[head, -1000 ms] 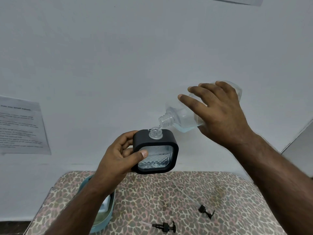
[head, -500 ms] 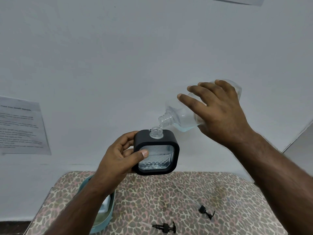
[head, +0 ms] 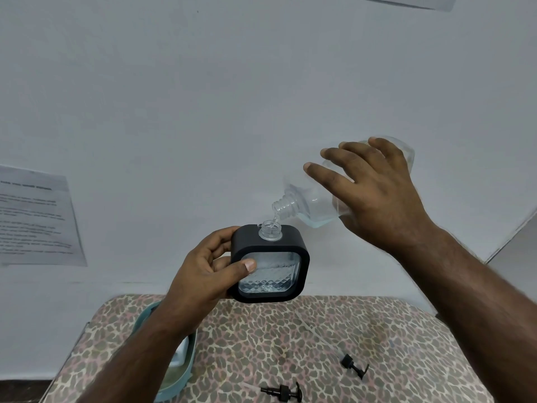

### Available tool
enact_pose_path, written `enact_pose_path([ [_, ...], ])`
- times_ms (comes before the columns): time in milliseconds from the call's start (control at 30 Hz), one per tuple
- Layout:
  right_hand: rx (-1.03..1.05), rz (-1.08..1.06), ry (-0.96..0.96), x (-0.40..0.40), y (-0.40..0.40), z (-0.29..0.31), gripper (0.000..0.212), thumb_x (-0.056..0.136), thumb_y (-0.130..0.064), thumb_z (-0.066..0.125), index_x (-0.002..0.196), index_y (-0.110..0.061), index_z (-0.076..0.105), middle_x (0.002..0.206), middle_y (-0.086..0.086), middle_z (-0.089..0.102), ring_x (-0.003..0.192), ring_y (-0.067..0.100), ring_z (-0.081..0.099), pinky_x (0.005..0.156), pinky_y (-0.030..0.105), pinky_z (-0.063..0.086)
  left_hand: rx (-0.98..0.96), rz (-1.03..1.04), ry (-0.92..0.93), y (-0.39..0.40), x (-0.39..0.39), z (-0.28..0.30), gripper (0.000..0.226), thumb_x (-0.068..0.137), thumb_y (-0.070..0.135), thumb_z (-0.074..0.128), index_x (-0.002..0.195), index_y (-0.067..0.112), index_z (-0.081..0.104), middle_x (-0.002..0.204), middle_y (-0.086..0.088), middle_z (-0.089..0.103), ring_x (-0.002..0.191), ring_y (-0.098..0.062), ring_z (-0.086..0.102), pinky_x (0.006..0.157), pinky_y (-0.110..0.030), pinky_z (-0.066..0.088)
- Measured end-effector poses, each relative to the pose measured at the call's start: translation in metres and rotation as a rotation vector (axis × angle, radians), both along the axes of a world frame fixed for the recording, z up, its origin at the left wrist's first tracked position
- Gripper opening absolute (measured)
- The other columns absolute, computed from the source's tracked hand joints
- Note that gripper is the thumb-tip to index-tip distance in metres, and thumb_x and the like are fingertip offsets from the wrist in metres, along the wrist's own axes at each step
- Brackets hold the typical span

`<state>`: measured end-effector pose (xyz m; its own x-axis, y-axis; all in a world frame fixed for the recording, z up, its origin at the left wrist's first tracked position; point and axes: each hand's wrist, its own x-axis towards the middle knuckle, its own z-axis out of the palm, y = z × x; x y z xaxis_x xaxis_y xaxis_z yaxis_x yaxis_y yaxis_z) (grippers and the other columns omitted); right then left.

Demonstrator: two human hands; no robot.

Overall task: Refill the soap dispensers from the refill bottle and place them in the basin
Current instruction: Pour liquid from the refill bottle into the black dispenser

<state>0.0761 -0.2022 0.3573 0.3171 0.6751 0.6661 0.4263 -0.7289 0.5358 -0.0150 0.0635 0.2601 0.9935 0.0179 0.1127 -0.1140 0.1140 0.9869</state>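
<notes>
Head view: we see the leopard-print bench (head: 377, 330), teal basin (head: 186, 370) at its left edge. Right hand (head: 374, 196) grips the tilted refill bottle (head: 308, 205); left hand (head: 209, 271) clasps the black dispenser (head: 270, 263) beneath. Thin stream (head: 274, 218) meets narrow neck; any wobble likely spills.

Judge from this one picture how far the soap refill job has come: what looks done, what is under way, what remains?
Done: both pump tops lie off on the table, and the black dispenser is open. Under way: the right hand tips the refill bottle, liquid running into the dispenser neck, which the left hand grips; it looks partly full. Left: finish filling, refit a pump, place it in the basin. A second dispenser isn't clearly visible.
</notes>
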Motion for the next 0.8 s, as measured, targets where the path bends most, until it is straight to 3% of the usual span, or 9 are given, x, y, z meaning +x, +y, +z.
enact_pose_path([
  [800,-0.046,-0.002,0.014,-0.0003,-0.0003,0.0004,0.062,0.085,-0.003,0.06,0.142,-0.025,0.054,0.14,0.012,0.06,0.126,0.038,0.057,0.108,0.06,0.034,0.016,-0.018,-0.005,0.0011,0.0019,-0.0035,0.043,0.09,-0.003,0.069,0.124,0.024,0.064,0.109,0.008,0.078,0.086,-0.012,0.078,0.055,-0.02,0.056],
])
